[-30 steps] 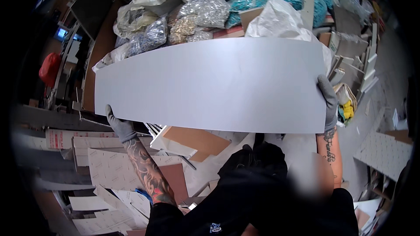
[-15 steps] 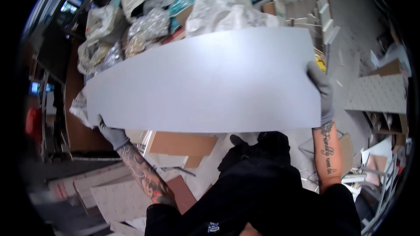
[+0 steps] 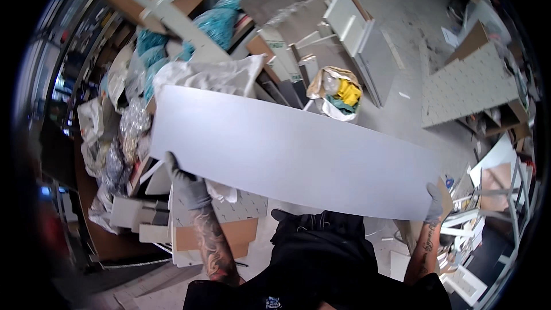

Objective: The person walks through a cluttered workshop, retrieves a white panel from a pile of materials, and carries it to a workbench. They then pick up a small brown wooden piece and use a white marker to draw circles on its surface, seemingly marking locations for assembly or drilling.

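here both hands (image 3: 186, 186) gripping long white panel (image 3: 293, 152)

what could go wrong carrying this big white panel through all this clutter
The white panel is held only at its two ends by the gloved left hand and right hand, so it might slip or tilt. It hides the floor ahead, where boards and a bag of scraps lie, so tripping or bumping seems likely.

The white board (image 3: 293, 152) hides the fingers of both gloved hands and much of the floor beneath it. The bags (image 3: 115, 149) at left blur toward the dark rim.
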Demonstrator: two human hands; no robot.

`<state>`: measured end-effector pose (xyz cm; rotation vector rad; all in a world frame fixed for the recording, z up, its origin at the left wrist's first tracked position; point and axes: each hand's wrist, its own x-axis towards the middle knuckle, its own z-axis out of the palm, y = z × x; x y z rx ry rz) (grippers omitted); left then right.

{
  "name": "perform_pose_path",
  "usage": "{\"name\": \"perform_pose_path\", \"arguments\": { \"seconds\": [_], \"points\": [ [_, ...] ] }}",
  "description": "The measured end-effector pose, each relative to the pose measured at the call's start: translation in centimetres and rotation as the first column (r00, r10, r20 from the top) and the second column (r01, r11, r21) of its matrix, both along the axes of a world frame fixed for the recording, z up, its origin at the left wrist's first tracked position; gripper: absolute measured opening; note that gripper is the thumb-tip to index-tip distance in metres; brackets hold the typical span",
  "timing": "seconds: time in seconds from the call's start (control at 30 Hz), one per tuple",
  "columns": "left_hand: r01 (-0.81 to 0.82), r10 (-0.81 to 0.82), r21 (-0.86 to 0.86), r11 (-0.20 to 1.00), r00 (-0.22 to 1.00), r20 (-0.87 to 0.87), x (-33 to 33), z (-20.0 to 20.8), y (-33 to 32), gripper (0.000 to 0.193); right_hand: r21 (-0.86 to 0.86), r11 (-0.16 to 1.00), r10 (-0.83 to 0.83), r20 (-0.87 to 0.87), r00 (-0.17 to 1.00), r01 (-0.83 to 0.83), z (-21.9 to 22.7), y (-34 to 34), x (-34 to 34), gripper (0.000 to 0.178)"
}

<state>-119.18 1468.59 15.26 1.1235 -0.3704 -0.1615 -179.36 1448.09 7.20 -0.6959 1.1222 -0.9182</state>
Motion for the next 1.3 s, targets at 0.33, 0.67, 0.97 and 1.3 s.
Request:
{"name": "perform_pose_path", "arguments": {
  "seconds": [0.33,0.67,0.97,1.3],
  "points": [
    [0.305,-0.304,-0.06,0.951,0.875,-0.377,-17.3,-11.5,-28.3,0.025,0.196,0.841,-0.492,-0.109,0.864,0.504,-2.8,-0.1,-26.2,0.057],
    [0.494,-0.223,0.27,0.826,0.728,-0.648,-27.9,-18.0,-44.7,0.035,-0.129,0.775,-0.582,-0.526,0.62,0.619,-2.8,-11.1,-26.1,0.057],
    [0.72,-0.461,-0.166,0.674,0.235,-0.856,-40.7,-20.8,-60.6,0.036,-0.258,0.85,-0.507,-0.634,0.583,0.459,-2.5,-29.9,-20.2,0.057],
    [0.859,-0.649,-0.213,0.466,0.168,-0.742,-44.8,-11.4,-76.8,0.045,-0.259,0.896,-0.426,-0.735,0.528,0.361,-0.4,-45.7,-16.6,0.057]
  ]
}}
